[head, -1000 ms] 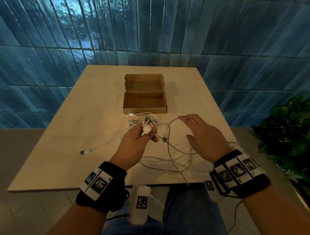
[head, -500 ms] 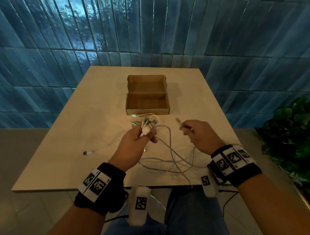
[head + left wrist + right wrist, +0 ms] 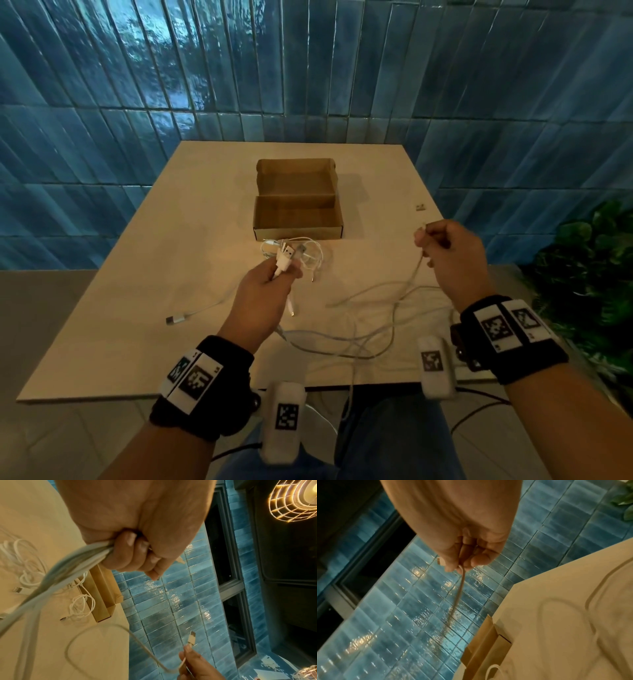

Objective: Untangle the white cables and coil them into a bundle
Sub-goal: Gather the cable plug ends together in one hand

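Several white cables (image 3: pixel 373 329) lie in loose tangled loops on the near half of the beige table (image 3: pixel 137 301). My left hand (image 3: pixel 274 277) is raised over the table middle and grips a bunch of cable strands (image 3: pixel 72 563), with white USB plugs (image 3: pixel 286 257) sticking up out of the fist. My right hand (image 3: pixel 442 246) is held up to the right and pinches one cable end (image 3: pixel 462 572) just behind its plug (image 3: pixel 191 639). That cable hangs down to the table. A small coiled cable (image 3: pixel 308 253) lies in front of the box.
An open cardboard box (image 3: pixel 298 205) stands at the table centre, beyond both hands. One cable plug (image 3: pixel 176 319) lies loose at the left. A green plant (image 3: pixel 589 267) stands off the table's right side. A blue tiled wall is behind.
My right hand closed on a cable end and drew it up and out to the right, away from the left hand. The left hand kept its grip on the bunch.
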Available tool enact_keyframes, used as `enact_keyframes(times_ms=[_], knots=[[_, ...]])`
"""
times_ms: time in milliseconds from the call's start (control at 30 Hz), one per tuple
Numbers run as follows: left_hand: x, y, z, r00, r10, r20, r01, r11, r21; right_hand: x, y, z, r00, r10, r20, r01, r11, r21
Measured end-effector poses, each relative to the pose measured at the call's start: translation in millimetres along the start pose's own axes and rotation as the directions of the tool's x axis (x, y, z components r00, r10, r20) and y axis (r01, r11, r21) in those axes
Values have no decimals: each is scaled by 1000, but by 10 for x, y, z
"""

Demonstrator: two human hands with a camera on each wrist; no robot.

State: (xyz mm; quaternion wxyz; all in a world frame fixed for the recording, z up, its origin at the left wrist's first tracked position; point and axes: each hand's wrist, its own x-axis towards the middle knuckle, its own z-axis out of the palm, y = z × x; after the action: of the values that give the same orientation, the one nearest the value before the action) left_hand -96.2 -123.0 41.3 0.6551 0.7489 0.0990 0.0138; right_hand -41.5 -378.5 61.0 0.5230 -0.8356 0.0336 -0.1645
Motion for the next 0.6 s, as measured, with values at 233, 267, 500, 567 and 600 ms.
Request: enact_keyframes(times_ms=[233, 267, 500, 567, 600], knots=[[-43, 79, 33, 992, -77, 99, 95, 978, -186, -196, -380, 82, 983, 24, 180, -75, 957, 282], [-45, 98, 41, 989, -82, 125, 107, 971, -212, -248, -423, 130, 975, 17, 223, -86, 949, 304], [-83, 141, 81, 983, -45, 177, 101, 940, -325, -535, -613, 521, 872, 52, 486, -279, 869, 408], [-103, 123, 76, 987, -6, 162, 58, 947, -316, -588, -631, 611, 850, 34, 525, -292, 861, 416], [-111, 117, 74, 988, 4, 157, 46, 949, -311, -609, -633, 646, 846, 23, 533, -277, 873, 402]])
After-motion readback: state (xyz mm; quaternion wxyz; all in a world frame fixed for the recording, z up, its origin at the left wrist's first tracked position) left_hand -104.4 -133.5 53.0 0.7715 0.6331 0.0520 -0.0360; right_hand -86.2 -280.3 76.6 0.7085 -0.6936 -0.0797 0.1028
